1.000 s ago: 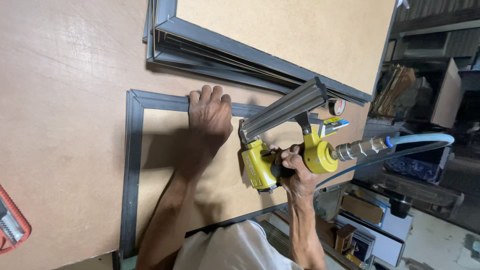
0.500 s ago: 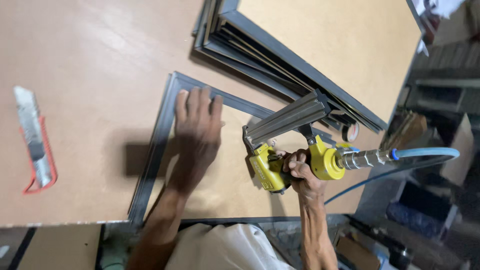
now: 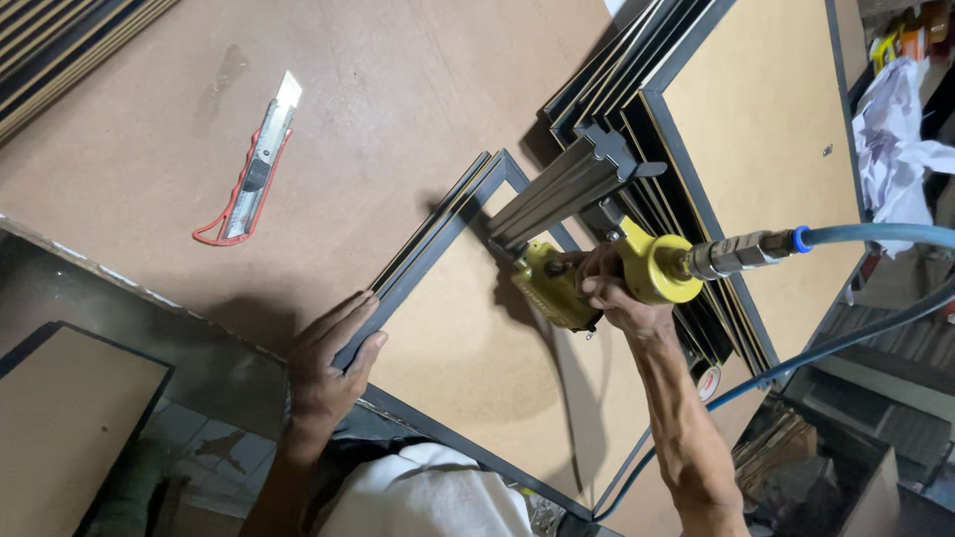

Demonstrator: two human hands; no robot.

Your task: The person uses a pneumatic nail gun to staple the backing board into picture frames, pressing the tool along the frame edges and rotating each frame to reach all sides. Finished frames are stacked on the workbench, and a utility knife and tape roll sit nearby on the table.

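My right hand [image 3: 615, 294] grips a yellow pneumatic nail gun [image 3: 597, 268] with a long grey magazine, its nose over the brown backing board inside a dark grey picture frame [image 3: 438, 239]. A blue air hose [image 3: 875, 235] runs from the gun's rear off to the right. My left hand [image 3: 331, 358] clasps the frame's left rail near its lower corner, fingers wrapped over the edge. The frame lies flat on the brown worktable [image 3: 398, 80].
A stack of similar dark frames with backing boards [image 3: 736, 129] lies right behind the gun. A red-handled utility knife [image 3: 254, 169] rests on the table at upper left. Another framed board [image 3: 70, 418] sits below the table edge at lower left.
My left hand slid from the middle of the frame's top rail down to its lower left corner. The view swung round, and the gun stays over the backing board.
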